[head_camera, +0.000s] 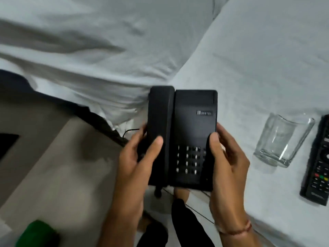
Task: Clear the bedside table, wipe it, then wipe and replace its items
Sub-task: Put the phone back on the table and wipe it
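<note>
Black plastic corded desk phone point(183, 138), handset seated on left side, held in air between bed and desk, keypad facing camera. Left hand point(135, 161) grip closed round handset edge, thumb on top. Right hand point(227, 157) grip closed round right edge, thumb by keypad. Clear square-based drinking glass point(283, 139) lying on white bed sheet point(249, 68); black remote control point(318, 166) just beside it. Beige desk point(58, 166) lower left; blurred green object point(38, 233) on it.

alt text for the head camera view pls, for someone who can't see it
Two hands, left and right, hold a black corded desk telephone by its sides above the edge of a white-sheeted bed. On the sheet to the right lie a clear drinking glass on its side and a black remote control.
</note>
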{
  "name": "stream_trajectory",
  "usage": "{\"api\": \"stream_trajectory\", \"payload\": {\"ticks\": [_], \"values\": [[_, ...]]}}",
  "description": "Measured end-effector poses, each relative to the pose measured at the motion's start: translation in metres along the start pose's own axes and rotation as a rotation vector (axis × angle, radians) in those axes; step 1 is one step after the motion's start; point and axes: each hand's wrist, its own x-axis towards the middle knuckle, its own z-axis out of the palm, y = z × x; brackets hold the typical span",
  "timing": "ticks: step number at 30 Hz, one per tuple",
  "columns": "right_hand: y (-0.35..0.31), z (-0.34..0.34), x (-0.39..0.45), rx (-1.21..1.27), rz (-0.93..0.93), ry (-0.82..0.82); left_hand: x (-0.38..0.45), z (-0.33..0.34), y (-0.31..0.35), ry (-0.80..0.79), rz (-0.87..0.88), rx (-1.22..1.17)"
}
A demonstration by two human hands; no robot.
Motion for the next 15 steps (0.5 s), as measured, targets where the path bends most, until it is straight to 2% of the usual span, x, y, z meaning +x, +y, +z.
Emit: {"api": "stream_trajectory", "payload": {"ticks": [5,7,9,15], "values": [[0.03,0.014,-0.059,-0.092,-0.038,-0.107,-0.074,-0.061,-0.024,0.315,-0.131,-0.217],[0.045,0.03,-0.073,-0.124,-0.033,-0.216,-0.088,-0.087,-0.035,0.435,-0.18,-0.324],[0.062,0.054,-0.081,-0.173,-0.033,-0.398,-0.096,-0.115,-0.046,0.535,-0.222,-0.406],[0.122,0.139,-0.069,-0.359,-0.095,-0.669,-0.066,-0.187,-0.086,0.629,-0.191,-0.397]]}}
